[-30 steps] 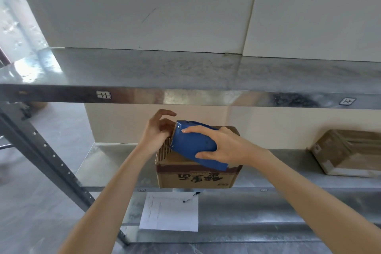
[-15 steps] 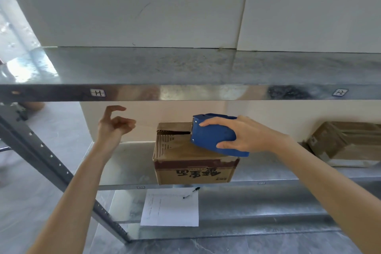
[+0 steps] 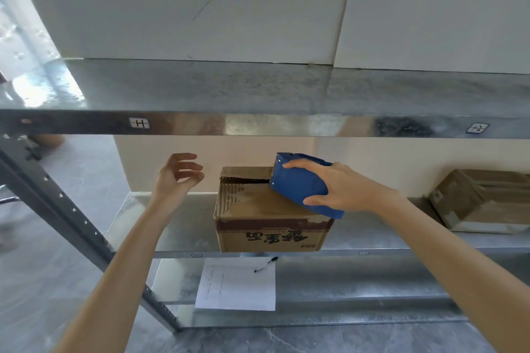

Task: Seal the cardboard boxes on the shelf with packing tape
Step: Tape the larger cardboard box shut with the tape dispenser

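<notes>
Cardboard box (image 3: 258,226) top partly hidden under the blue tape dispenser (image 3: 295,183) the right grip (image 3: 341,189) grasps; left grip (image 3: 175,178) released; another box (image 3: 484,200) cropped.

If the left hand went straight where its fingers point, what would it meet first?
Likely the cardboard box, at its top left edge; the left hand sits beside it, depth unclear.

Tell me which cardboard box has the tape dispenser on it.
The printed box mid-shelf: the right hand holds the blue tape dispenser on its top. The other box at far right is untouched.
</notes>
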A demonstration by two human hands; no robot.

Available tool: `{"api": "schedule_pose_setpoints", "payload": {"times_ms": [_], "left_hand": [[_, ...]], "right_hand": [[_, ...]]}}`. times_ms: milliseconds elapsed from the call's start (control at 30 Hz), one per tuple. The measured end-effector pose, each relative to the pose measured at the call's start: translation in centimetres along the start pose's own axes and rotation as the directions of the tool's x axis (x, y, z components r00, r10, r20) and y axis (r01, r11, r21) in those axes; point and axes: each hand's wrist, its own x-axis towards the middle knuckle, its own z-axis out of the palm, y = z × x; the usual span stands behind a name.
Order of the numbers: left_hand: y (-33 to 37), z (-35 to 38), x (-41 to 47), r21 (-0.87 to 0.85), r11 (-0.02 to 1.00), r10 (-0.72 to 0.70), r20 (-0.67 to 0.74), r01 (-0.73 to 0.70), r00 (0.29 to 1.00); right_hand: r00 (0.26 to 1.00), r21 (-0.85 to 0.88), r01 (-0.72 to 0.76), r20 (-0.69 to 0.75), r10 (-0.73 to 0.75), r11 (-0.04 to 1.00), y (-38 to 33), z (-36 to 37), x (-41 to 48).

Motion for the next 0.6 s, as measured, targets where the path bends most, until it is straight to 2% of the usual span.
{"api": "schedule_pose_setpoints", "payload": {"times_ms": [167,333,500,600], "left_hand": [[-0.2,0.0,0.0,-0.027,0.999,0.017,-0.012,-0.017,1.0],[-0.4,0.0,0.0,-0.042,0.998,0.037,-0.033,-0.038,0.999],[-0.9,1.4,-0.2,0.051,0.995,0.084,0.015,-0.085,0.996],[-1.8,2.6,-0.4,0.03,0.996,0.076,0.073,-0.079,0.994]], "right_hand": [[1.0,-0.012,0.006,0.012,-0.005,1.0,0.3,0.4,-0.4],[0.998,-0.077,-0.028,-0.056,0.024,0.997,0.0,-0.4,-0.8],[0.994,-0.109,-0.02,-0.107,0.009,0.994,0.0,-1.1,-1.1],[0.994,-0.113,-0.038,-0.109,0.025,0.993,0.4,-1.1,-1.1]]}}
